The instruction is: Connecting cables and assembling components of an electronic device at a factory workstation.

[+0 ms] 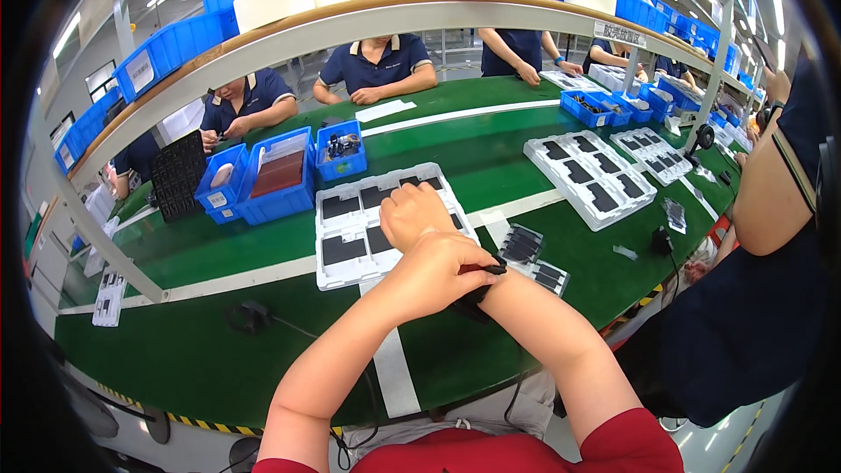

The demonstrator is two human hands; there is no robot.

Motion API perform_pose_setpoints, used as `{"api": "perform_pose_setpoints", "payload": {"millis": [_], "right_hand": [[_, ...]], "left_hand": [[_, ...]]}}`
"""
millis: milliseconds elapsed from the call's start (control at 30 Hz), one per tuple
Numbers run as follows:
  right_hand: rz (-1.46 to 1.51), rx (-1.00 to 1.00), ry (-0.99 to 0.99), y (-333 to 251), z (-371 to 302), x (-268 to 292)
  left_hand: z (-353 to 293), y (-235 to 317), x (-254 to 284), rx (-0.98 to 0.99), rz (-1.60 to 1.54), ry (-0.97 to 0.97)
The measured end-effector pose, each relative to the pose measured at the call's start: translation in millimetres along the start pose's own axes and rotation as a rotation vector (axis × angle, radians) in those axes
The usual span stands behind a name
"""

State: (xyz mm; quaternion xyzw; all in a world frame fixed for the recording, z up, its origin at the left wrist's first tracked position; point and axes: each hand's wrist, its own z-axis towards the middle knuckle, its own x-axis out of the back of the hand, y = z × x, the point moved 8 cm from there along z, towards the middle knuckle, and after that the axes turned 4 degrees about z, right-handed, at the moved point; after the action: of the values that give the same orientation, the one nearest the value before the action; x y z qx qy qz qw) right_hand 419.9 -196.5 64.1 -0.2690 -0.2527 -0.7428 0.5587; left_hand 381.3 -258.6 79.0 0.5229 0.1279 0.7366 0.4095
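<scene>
sleeve (629, 443) — left hand (438, 271) pinching strap (497, 266) — labelled bins (186, 45)

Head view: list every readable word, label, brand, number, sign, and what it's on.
Wording isn't copied here; only its places:
White sign on the shelf beam: large dark characters.
White labels on the shelf's blue bins: printed, mostly too small to read.
Labels on the small blue box on the table: too small.
Co-worker's navy shirt: tiny chest mark, unreadable.

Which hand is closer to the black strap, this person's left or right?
Left hand: it pinches the black strap. The right hand is farther forward, over the white tray.
</scene>
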Motion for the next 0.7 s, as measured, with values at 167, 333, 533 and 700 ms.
{"api": "perform_pose_setpoints", "payload": {"millis": [167, 333, 533, 700], "right_hand": [[-0.026, -0.068, -0.042, 4.1, -8.5, 2.0], [-0.042, -0.06, -0.029, 7.5, -8.2, 9.2], [0.95, -0.699, 0.28, 89.0, -28.3, 12.3], [1.956, -0.929, 0.889, 112.3, -44.7, 21.4]], "left_hand": [[8.0, 5.3, -6.5, -0.099, 0.187, -0.089], [8.4, 8.2, -2.4, -0.158, 0.445, 0.097], [-35.4, 33.9, 31.3, -0.202, 0.389, 0.687], [-70.4, -50.0, -20.7, 0.333, -0.478, 0.399]]}}
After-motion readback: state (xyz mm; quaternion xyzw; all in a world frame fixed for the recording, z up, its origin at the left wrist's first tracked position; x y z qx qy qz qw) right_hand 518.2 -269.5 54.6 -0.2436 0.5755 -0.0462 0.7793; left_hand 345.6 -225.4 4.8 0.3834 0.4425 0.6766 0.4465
